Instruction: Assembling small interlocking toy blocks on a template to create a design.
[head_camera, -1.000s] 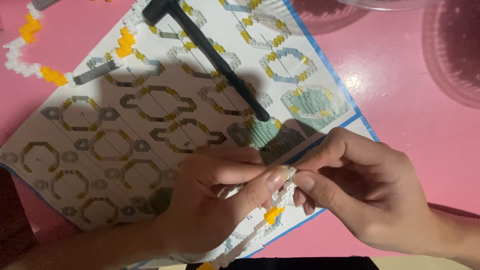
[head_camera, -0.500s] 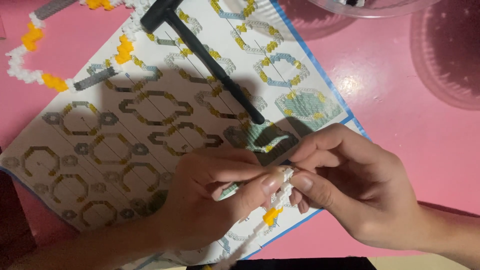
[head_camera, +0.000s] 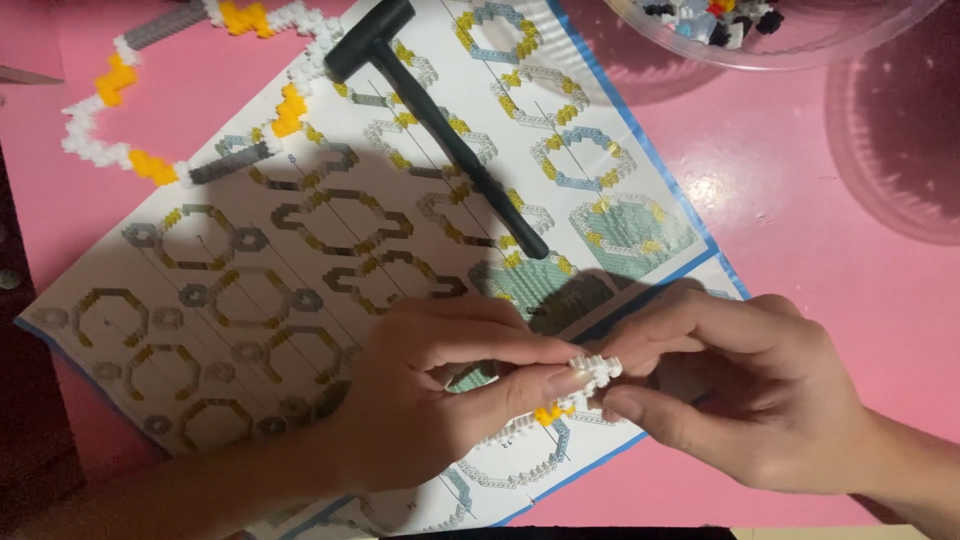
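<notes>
L hand (head_camera: 440, 400): pinches white brick strip (head_camera: 590, 375) w/ thumb + fingers.
R hand (head_camera: 740, 400): grips same strip's right end, fingertips touching.
Strip: btwn both hands, above instruction sheet (head_camera: 300, 260).
Far: black hammer (head_camera: 430, 110) on sheet.

The white brick strip (head_camera: 592, 372) has risen slightly (view shifted too).

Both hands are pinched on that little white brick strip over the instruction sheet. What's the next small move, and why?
Probably press the small white brick strip together between the fingertips. The left hand and right hand both pinch it at their tips, a yellow piece hangs just under it, and the black plastic hammer lies untouched on the printed instruction sheet, so finger pressure seems the way.
</notes>
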